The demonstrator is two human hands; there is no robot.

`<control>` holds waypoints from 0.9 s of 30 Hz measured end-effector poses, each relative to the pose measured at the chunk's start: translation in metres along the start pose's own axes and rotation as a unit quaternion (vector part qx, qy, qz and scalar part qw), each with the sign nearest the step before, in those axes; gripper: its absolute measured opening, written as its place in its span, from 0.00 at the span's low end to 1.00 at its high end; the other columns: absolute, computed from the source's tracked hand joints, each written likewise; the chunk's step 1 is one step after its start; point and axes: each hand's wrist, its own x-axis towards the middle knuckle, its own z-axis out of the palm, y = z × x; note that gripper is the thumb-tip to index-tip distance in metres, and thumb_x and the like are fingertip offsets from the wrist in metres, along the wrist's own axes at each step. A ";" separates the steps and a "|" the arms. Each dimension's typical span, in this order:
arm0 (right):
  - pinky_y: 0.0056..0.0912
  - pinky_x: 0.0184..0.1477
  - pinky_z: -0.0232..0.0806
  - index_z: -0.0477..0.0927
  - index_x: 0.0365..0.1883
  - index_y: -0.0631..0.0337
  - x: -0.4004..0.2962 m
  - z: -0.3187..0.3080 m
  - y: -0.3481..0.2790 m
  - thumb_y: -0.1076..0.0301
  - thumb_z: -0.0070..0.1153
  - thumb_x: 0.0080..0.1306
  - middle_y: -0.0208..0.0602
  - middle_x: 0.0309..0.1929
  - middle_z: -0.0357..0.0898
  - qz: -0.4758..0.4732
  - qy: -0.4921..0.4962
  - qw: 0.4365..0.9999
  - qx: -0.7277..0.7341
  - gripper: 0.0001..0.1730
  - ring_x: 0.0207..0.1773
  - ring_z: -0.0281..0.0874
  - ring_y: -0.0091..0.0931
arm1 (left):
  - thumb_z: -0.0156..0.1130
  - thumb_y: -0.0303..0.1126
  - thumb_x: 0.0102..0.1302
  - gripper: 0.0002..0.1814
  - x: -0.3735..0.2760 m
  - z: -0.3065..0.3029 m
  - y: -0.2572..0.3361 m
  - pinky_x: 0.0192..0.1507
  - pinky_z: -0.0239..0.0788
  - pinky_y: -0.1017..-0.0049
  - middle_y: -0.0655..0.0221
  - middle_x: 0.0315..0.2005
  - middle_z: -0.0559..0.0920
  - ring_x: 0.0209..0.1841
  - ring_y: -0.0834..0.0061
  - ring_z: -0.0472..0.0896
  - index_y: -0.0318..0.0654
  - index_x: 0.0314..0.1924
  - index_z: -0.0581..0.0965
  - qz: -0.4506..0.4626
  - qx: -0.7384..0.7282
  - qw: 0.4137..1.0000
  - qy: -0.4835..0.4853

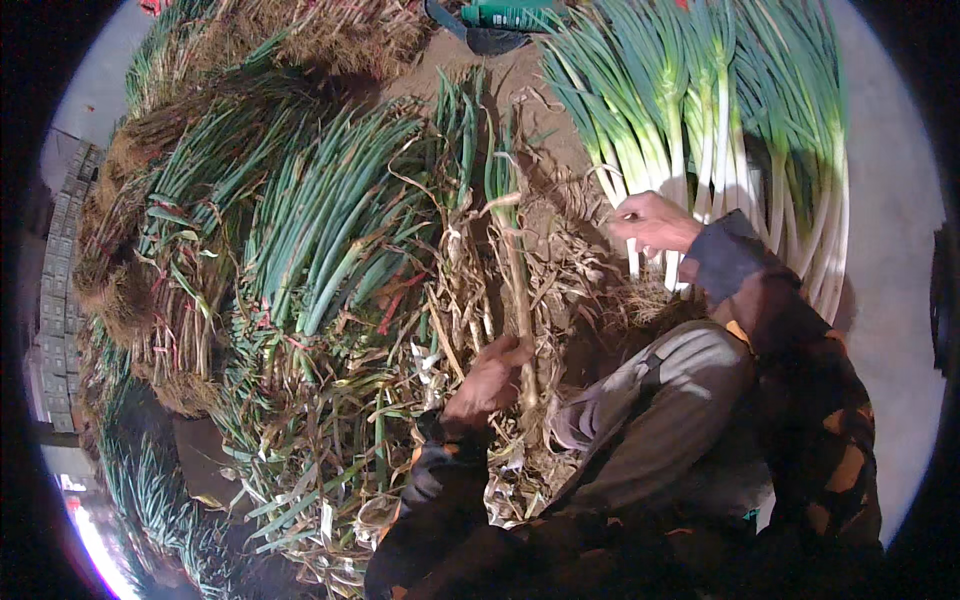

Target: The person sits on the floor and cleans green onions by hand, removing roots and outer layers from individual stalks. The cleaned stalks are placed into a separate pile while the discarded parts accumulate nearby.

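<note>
My left hand [487,382] is low in the middle, its fingers curled on the brown stem of an unpeeled green onion [517,285]. That onion's green leaves point away from me, and dry skin hangs about it. Over the lower ends of cleaned green onions [637,157] on the right is my right hand [656,223], fingers bent. White stems show above and below it; whether it grips one is hidden. More cleaned onions [817,187], with long white stems and green tops, lie side by side at the far right.
Bundles of unpeeled onions [337,217], some with red ties, are heaped on the left. Stripped leaves and dry skins [322,465] litter the ground near me. A green container [514,15] lies at the top. My bent knee [667,397] is at lower right.
</note>
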 end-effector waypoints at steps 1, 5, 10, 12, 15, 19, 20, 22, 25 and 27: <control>0.24 0.18 0.67 0.75 0.36 0.70 0.001 0.015 -0.005 0.63 0.53 0.62 0.38 0.27 0.76 0.009 -0.024 0.998 0.056 0.15 0.23 0.73 0.21 | 0.59 0.35 0.62 0.16 -0.008 -0.002 -0.008 0.20 0.67 0.79 0.69 0.26 0.77 0.21 0.77 0.76 0.34 0.46 0.70 -0.040 -0.123 0.990 -0.048; 0.29 0.24 0.70 0.72 0.44 0.64 0.002 0.068 -0.025 0.54 0.51 0.62 0.40 0.33 0.74 0.081 -0.055 0.970 0.221 0.22 0.29 0.75 0.28 | 0.56 0.28 0.63 0.11 -0.066 0.003 0.002 0.24 0.74 0.73 0.61 0.30 0.79 0.25 0.69 0.80 0.35 0.45 0.68 0.054 -0.201 0.966 -0.153; 0.36 0.39 0.71 0.70 0.45 0.56 0.012 0.122 -0.039 0.55 0.50 0.63 0.42 0.42 0.76 0.118 -0.118 0.858 0.486 0.17 0.39 0.77 0.33 | 0.62 0.30 0.59 0.15 -0.131 0.012 -0.019 0.27 0.75 0.69 0.59 0.30 0.79 0.27 0.67 0.79 0.35 0.43 0.69 0.053 -0.128 0.980 -0.140; 0.37 0.39 0.72 0.70 0.45 0.56 0.013 0.122 -0.046 0.59 0.50 0.64 0.42 0.42 0.77 0.050 -0.102 0.796 0.595 0.15 0.40 0.77 0.33 | 0.62 0.30 0.59 0.15 -0.144 0.014 -0.028 0.30 0.72 0.72 0.63 0.30 0.79 0.31 0.70 0.78 0.34 0.43 0.70 0.054 -0.103 0.986 -0.120; 0.32 0.37 0.73 0.72 0.46 0.62 -0.005 0.114 -0.058 0.67 0.52 0.63 0.41 0.39 0.78 -0.010 -0.059 0.802 0.594 0.14 0.38 0.79 0.30 | 0.63 0.30 0.60 0.16 -0.145 0.002 -0.055 0.38 0.67 0.78 0.71 0.34 0.78 0.34 0.79 0.75 0.35 0.46 0.72 0.110 -0.013 0.993 -0.050; 0.33 0.37 0.72 0.72 0.48 0.65 -0.015 0.105 -0.074 0.71 0.52 0.61 0.38 0.38 0.78 -0.135 -0.034 0.806 0.575 0.16 0.37 0.78 0.30 | 0.63 0.28 0.59 0.16 -0.141 -0.033 -0.103 0.41 0.63 0.83 0.76 0.30 0.75 0.36 0.83 0.71 0.38 0.47 0.73 0.077 0.159 0.984 -0.010; 0.33 0.38 0.71 0.72 0.48 0.65 -0.018 0.101 -0.072 0.72 0.52 0.61 0.38 0.39 0.77 -0.165 -0.038 0.805 0.569 0.16 0.38 0.77 0.30 | 0.63 0.30 0.60 0.16 -0.137 -0.029 -0.106 0.40 0.64 0.81 0.74 0.31 0.76 0.36 0.82 0.72 0.38 0.47 0.73 0.078 0.157 0.985 -0.007; 0.35 0.41 0.70 0.71 0.49 0.65 -0.028 0.100 -0.084 0.72 0.53 0.60 0.39 0.43 0.75 -0.180 -0.057 0.807 0.559 0.18 0.40 0.75 0.29 | 0.62 0.35 0.61 0.17 -0.133 -0.048 -0.140 0.37 0.66 0.78 0.69 0.34 0.79 0.35 0.79 0.74 0.37 0.48 0.72 0.160 0.247 0.956 0.007; 0.37 0.43 0.70 0.71 0.48 0.66 -0.024 0.088 -0.073 0.72 0.53 0.60 0.39 0.43 0.75 -0.187 -0.047 0.772 0.606 0.17 0.40 0.76 0.30 | 0.60 0.38 0.62 0.19 -0.128 -0.037 -0.133 0.35 0.67 0.75 0.62 0.37 0.81 0.33 0.73 0.77 0.34 0.49 0.72 0.182 0.375 0.909 -0.027; 0.38 0.42 0.71 0.73 0.46 0.62 -0.017 0.098 -0.083 0.71 0.50 0.63 0.38 0.41 0.77 -0.215 -0.073 0.746 0.625 0.12 0.43 0.77 0.31 | 0.57 0.38 0.62 0.15 -0.123 -0.077 -0.197 0.33 0.69 0.70 0.60 0.32 0.80 0.31 0.66 0.78 0.34 0.43 0.74 0.145 0.444 0.882 0.062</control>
